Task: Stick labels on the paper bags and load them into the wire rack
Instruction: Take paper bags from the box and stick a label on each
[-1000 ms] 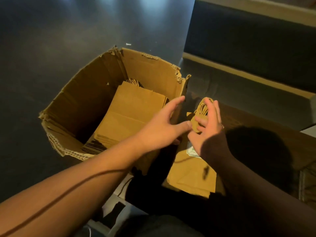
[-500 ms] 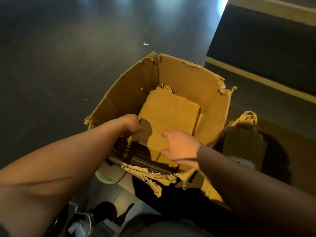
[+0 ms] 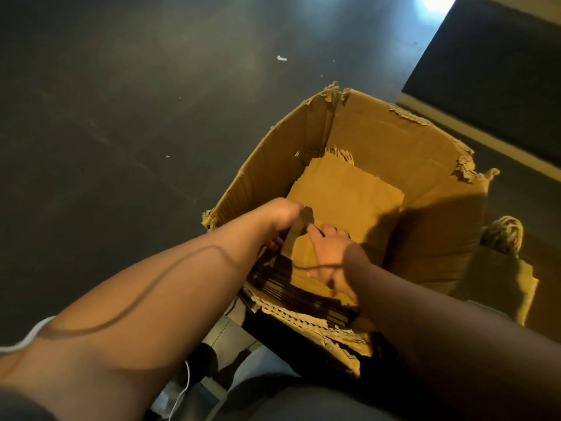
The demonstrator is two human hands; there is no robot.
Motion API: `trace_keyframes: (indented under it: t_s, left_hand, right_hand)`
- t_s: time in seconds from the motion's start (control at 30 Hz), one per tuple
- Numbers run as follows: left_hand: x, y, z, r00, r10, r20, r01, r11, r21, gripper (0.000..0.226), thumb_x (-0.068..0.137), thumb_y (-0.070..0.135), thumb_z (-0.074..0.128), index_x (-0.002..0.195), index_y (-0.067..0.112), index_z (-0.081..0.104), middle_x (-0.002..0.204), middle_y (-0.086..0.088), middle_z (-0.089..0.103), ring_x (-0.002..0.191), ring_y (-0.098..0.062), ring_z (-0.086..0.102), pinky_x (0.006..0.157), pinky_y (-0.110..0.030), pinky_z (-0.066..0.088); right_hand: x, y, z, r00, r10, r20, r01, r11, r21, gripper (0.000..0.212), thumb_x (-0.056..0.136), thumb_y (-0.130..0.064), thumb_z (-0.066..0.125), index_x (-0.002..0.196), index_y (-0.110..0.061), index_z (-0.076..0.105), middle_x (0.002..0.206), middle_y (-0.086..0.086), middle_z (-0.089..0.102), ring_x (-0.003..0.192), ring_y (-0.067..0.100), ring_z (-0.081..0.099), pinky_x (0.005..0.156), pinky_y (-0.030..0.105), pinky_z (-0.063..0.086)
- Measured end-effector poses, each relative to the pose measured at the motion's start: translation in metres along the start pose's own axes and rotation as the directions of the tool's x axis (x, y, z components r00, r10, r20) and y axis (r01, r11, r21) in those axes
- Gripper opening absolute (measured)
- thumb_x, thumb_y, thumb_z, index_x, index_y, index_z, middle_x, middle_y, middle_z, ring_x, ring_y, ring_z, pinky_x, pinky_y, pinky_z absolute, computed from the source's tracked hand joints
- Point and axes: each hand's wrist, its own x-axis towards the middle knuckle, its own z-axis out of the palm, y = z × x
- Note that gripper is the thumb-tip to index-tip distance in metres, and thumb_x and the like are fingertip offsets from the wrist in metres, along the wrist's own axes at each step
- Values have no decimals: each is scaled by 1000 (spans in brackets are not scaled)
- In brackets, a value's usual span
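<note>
Dark, glossy floor (image 3: 127,123) all around, flecked with small white scraps (image 3: 281,58); a bright light glare (image 3: 437,1) reflects at the top, beside a black panel (image 3: 498,71) edged with a pale strip (image 3: 473,132)

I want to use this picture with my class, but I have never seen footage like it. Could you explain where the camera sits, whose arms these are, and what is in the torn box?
There is no machine here. The camera is worn on a person's head and looks down, so the two bare arms belong to the wearer. Both reach into a torn cardboard box standing on a dark floor. Inside lies a stack of flat brown paper bags. The left hand curls over the stack's near left edge, apparently gripping bags. The right hand lies on top with fingers spread, its thumb at the edge. To the right, outside the box, another paper bag with twisted cord handles lies apart. No labels or wire rack can be seen.
</note>
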Motion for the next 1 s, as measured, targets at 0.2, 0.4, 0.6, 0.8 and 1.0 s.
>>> trace_keyframes:
  t_s: [0.2, 0.4, 0.6, 0.8, 1.0]
  left_hand:
    - [4, 2, -3, 994, 69, -88, -74, 995, -60, 59, 104, 51, 33, 140, 7, 48, 126, -17, 60, 104, -38, 64, 73, -35, 52]
    - [5, 3, -5, 992, 65, -110, -80, 987, -139, 58, 102, 56, 31, 119, 7, 58, 99, -12, 70, 82, -31, 68, 72, -35, 50]
    - [3, 3, -3, 984, 103, -144, -128, 975, -181, 56, 100, 55, 35, 103, 8, 66, 97, -14, 74, 70, -29, 65, 64, -34, 48]
    - [-1, 6, -2, 973, 157, -171, -187, 967, -175, 50, 102, 46, 36, 95, 12, 72, 91, -8, 76, 89, -29, 72, 68, -33, 49]
    - [-10, 9, -2, 991, 131, -41, -136, 912, -386, 38, 101, 30, 43, 112, 2, 66, 106, -21, 72, 81, -28, 65, 67, -33, 51]
  right_hand:
    - [1, 1, 0, 999, 41, -15, -38, 989, 145, 99, 87, -30, 73, 157, -29, 3, 164, 11, 4, 148, 37, 15, 118, 44, 29]
    - [-3, 14, 7, 992, -25, -122, 54, 970, 237, 103, 82, -22, 77, 157, -30, 7, 163, 12, 17, 144, 31, 31, 115, 40, 35]
    - [-14, 16, 3, 983, -51, -179, 99, 958, 270, 102, 82, -21, 77, 158, -25, 9, 162, 12, 21, 146, 29, 27, 117, 38, 25]
    - [-20, 13, -2, 976, -16, -218, 86, 946, 314, 96, 84, -15, 73, 156, -29, 12, 136, 12, 53, 113, 23, 58, 92, 40, 54]
    - [-26, 15, -7, 964, 17, -266, 100, 903, 418, 89, 84, -1, 66, 155, -29, 19, 125, 6, 60, 107, 21, 60, 77, 28, 50]
